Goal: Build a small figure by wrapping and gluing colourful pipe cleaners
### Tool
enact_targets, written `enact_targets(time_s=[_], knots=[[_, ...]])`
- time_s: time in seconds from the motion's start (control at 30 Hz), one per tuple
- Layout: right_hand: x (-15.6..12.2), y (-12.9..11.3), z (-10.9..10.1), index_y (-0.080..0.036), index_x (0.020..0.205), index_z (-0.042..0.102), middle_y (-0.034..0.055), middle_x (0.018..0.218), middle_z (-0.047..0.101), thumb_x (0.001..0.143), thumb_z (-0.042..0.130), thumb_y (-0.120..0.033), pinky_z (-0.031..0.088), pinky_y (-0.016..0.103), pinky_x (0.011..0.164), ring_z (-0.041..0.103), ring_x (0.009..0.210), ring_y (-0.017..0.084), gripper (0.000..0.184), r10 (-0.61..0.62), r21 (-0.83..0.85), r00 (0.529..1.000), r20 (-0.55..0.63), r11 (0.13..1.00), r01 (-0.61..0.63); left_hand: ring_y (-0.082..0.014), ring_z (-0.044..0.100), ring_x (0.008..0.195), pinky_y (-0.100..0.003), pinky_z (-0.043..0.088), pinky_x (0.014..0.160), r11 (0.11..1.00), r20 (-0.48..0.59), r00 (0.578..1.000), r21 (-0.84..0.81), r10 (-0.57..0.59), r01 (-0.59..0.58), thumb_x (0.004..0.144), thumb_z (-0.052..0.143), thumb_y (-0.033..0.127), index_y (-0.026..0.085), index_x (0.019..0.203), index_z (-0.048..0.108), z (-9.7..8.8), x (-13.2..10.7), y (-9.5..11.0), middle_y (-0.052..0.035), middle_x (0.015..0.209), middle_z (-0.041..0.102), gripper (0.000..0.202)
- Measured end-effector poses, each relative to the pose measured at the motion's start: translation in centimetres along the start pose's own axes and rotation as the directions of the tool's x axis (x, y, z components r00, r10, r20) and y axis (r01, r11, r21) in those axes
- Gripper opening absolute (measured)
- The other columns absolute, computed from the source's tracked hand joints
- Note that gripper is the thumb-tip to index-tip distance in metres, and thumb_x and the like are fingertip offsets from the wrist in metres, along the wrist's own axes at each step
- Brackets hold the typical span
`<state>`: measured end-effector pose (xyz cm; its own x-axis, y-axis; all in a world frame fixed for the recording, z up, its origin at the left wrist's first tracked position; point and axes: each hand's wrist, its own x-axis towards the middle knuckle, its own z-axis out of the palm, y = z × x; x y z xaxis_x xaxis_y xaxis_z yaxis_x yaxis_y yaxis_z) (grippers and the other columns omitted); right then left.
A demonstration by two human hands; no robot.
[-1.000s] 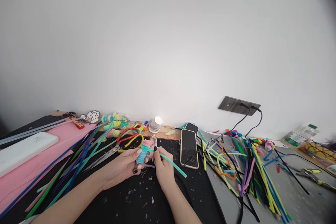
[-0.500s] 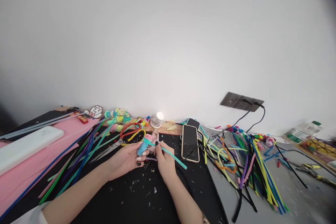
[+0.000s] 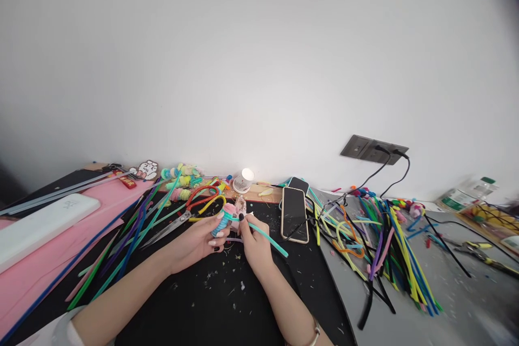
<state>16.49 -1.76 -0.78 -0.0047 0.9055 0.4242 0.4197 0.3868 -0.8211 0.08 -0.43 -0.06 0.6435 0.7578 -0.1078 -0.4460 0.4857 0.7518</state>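
My left hand (image 3: 193, 244) is closed around a coiled pipe cleaner roll (image 3: 219, 225), blue along its side and pink at the top. A teal pipe cleaner (image 3: 271, 240) crosses the upper part of the roll, its loose end sticking out to the right. With thumb and fingers, my right hand (image 3: 258, 248) pinches that strand close beside the roll. Just behind the hands is a small pinkish-brown item (image 3: 240, 206), partly hidden by my fingers. Scissors (image 3: 169, 228) with red handles lie open to the left of the roll.
Loose pipe cleaners (image 3: 405, 259) are heaped on the right, near pliers (image 3: 482, 257). Two phones, one a cream-edged phone (image 3: 294, 215), lie behind my right hand. A paper cup (image 3: 244, 180) stands by the wall. At left are a white power bank (image 3: 48, 227) and finished-looking coils (image 3: 180, 181).
The view has shifted slightly. Both hands stay together on the roll, which is turned a little so more of its pink top shows. The teal strand remains pinched.
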Motion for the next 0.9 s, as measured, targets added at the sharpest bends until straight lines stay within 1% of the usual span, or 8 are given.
enact_targets(time_s=[0.17,0.33,0.53,0.73,0.9], knots=[[-0.06,-0.22,-0.04,-0.019,0.057,0.042,-0.0039,0.052,0.039,0.093,0.038,-0.034,0.028,0.024,0.052,0.037,0.050,0.011,0.039,0.008,0.012,1.000,0.014,1.000,-0.009,-0.0059,0.028,0.052,-0.021,0.033,0.059,0.999,0.006,1.000,0.034,-0.007,0.007,0.092,0.048,0.040,0.018,0.082,0.052,0.21,-0.14,0.18,0.0050,0.068,0.038,0.025],[-0.07,-0.23,-0.01,-0.019,0.057,0.042,-0.0037,0.053,0.039,0.093,0.039,-0.034,0.028,0.024,0.052,0.037,0.051,0.011,0.039,0.024,0.016,1.000,0.013,1.000,-0.025,-0.0059,0.028,0.052,-0.022,0.032,0.059,0.998,0.004,1.000,0.058,-0.019,0.019,0.093,0.047,0.040,0.017,0.086,0.054,-0.16,-0.02,0.07,0.0046,0.069,0.039,0.025],[-0.01,-0.05,0.05,-0.019,0.057,0.042,-0.0038,0.053,0.039,0.093,0.039,-0.037,0.028,0.024,0.051,0.036,0.051,0.011,0.040,0.032,0.025,0.999,0.025,0.999,-0.033,-0.0063,0.027,0.053,-0.022,0.033,0.059,0.998,0.001,1.000,0.063,0.000,0.000,0.093,0.046,0.040,0.017,0.083,0.053,-0.41,-0.03,-0.08,0.0044,0.070,0.038,0.026],[0.14,-0.03,-0.02,-0.019,0.058,0.042,-0.0028,0.054,0.042,0.092,0.040,-0.034,0.029,0.024,0.052,0.039,0.052,0.012,0.038,0.038,0.022,0.999,0.021,0.999,-0.038,-0.0058,0.026,0.053,-0.021,0.033,0.059,0.997,0.012,1.000,0.075,0.009,-0.010,0.093,0.046,0.040,0.017,0.083,0.054,-0.15,-0.12,0.02,0.0044,0.071,0.038,0.027],[0.02,-0.04,0.04,-0.019,0.058,0.041,-0.0031,0.054,0.041,0.092,0.040,-0.033,0.029,0.024,0.053,0.039,0.052,0.012,0.037,0.039,0.017,0.999,0.022,0.999,-0.039,-0.0058,0.026,0.054,-0.022,0.034,0.061,0.996,0.016,1.000,0.086,-0.005,0.004,0.093,0.046,0.041,0.017,0.086,0.056,-0.18,-0.12,0.12,0.0047,0.071,0.038,0.027]])
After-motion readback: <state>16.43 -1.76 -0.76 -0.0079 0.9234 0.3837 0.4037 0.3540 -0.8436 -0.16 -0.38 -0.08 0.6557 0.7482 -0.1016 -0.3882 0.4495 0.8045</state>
